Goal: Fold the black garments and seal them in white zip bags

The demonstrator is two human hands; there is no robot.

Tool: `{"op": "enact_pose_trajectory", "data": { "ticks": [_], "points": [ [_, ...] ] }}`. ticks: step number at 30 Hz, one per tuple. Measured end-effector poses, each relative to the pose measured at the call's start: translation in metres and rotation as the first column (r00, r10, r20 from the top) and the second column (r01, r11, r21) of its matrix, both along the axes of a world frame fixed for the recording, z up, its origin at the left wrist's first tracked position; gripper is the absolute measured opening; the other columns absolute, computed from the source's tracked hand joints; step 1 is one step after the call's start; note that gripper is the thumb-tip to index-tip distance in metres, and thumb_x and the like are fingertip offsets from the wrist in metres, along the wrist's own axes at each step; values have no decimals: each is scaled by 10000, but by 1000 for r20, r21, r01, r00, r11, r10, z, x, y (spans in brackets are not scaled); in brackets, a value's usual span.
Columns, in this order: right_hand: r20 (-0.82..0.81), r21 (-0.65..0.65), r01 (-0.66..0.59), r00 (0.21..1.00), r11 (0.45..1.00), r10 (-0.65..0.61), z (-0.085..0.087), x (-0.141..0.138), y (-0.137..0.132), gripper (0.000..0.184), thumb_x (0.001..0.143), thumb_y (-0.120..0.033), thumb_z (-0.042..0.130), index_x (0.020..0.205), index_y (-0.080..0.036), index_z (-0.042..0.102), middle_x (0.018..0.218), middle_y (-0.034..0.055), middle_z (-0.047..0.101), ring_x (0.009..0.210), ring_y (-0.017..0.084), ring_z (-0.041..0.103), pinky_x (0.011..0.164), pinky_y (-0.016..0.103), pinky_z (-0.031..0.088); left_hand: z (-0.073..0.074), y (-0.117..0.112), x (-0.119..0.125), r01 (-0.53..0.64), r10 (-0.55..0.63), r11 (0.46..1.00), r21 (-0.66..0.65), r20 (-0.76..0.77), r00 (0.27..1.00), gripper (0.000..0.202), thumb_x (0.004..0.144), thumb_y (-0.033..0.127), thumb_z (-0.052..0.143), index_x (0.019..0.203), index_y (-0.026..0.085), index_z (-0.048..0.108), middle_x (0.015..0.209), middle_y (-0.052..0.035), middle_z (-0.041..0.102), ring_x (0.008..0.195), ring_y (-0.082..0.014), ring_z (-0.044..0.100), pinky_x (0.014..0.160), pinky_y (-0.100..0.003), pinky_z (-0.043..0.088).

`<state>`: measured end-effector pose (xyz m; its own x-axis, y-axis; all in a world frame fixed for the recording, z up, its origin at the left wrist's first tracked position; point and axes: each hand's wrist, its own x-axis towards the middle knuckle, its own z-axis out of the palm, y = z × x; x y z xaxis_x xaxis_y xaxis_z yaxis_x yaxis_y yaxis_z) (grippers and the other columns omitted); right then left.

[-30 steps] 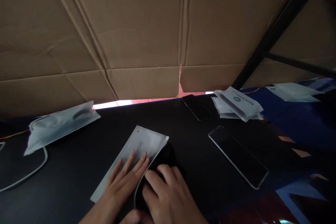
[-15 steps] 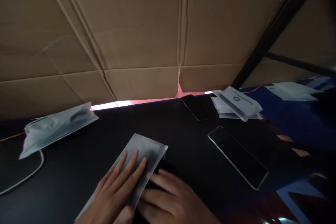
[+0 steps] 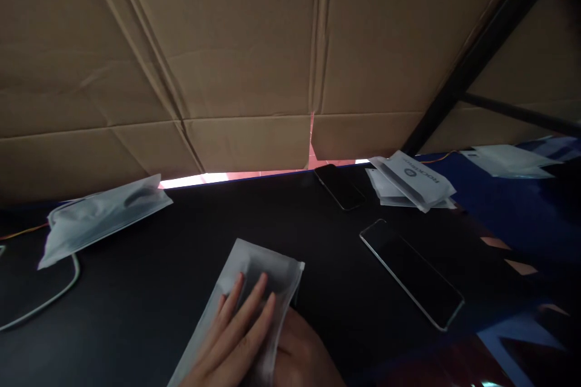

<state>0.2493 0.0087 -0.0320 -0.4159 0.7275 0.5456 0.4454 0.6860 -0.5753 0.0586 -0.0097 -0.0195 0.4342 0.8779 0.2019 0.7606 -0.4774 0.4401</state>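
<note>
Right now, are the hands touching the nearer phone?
No, the left hand lies on a pouch, the right hand is at its edge, and the nearer phone lies apart, to their right.

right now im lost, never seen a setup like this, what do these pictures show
No machine here: these are a person's bare hands, seen from one head-worn camera looking forward and down. The left hand lies spread over a translucent pouch; the right hand is at its right edge, partly hidden, so its grip is unclear. Also on the black surface lie a nearer phone-like slab, a farther phone-like slab, printed white sleeves and, at left, another pouch. Cardboard stands behind.
</note>
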Motion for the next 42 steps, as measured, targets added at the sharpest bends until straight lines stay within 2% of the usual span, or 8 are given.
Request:
{"op": "enact_pose_trajectory", "data": {
  "ticks": [5,9,16,23,29,33,38,42],
  "points": [
    [93,-85,18,996,996,-10,6,7,-2,478,1165,-362,514,1621,-221,539,1471,66,738,1340,232,721,1175,355,562,9,8,-6,136,-107,981,139,-202,974,949,976,870,408,1745,392,123,1747,-87,391,1599,-463,379,1083,-692,541],
    [312,15,-178,936,984,165,28,38,0,326,1173,-334,537,1454,-273,689,1572,-40,656,1588,238,465,1336,438,346,25,15,-11,89,-5,960,264,-302,953,712,1108,500,374,1753,303,142,1720,-113,407,1560,-475,404,972,-714,586],
    [391,137,-157,916,978,92,5,48,-8,365,1161,-311,566,1509,-235,647,1467,-10,734,1578,289,470,1317,480,378,33,14,8,115,43,910,399,-368,929,764,1099,479,397,1756,178,150,1649,-208,490,1426,-515,544,880,-680,634],
    [156,-262,-145,969,954,190,62,17,7,546,1170,-373,557,1680,-228,425,1695,6,528,1537,164,533,1309,279,366,35,15,3,48,64,911,409,-255,965,672,1092,351,340,1743,223,237,1692,-142,494,1539,-407,470,978,-621,595],
    [121,-37,-82,989,996,86,52,51,4,233,1097,-178,627,1275,-258,756,1353,18,776,1351,212,658,1149,335,538,29,14,-19,30,34,954,299,-206,978,713,1077,362,434,1750,292,211,1736,-84,440,1590,-357,404,1067,-564,562],
    [143,-189,155,981,970,-129,34,56,-5,167,984,-147,736,1063,-293,749,976,-29,789,916,199,707,845,324,584,21,12,-10,-43,83,967,253,-150,985,716,1080,397,424,1753,344,188,1806,-83,265,1603,-406,355,1078,-608,546],
    [180,-240,21,983,970,23,30,39,-4,113,931,-177,770,891,-276,730,914,-48,815,917,207,727,815,315,587,14,7,-3,11,54,954,299,-206,977,730,1072,452,453,1749,287,235,1782,-155,312,1558,-478,404,977,-641,600],
    [79,-381,86,995,921,-60,52,65,6,270,1023,-116,578,1047,-300,775,996,-31,815,952,183,757,887,321,617,43,22,-4,15,71,936,351,-232,970,638,1079,444,467,1701,358,357,1723,-111,449,1510,-473,491,892,-693,637]
  ]
}}
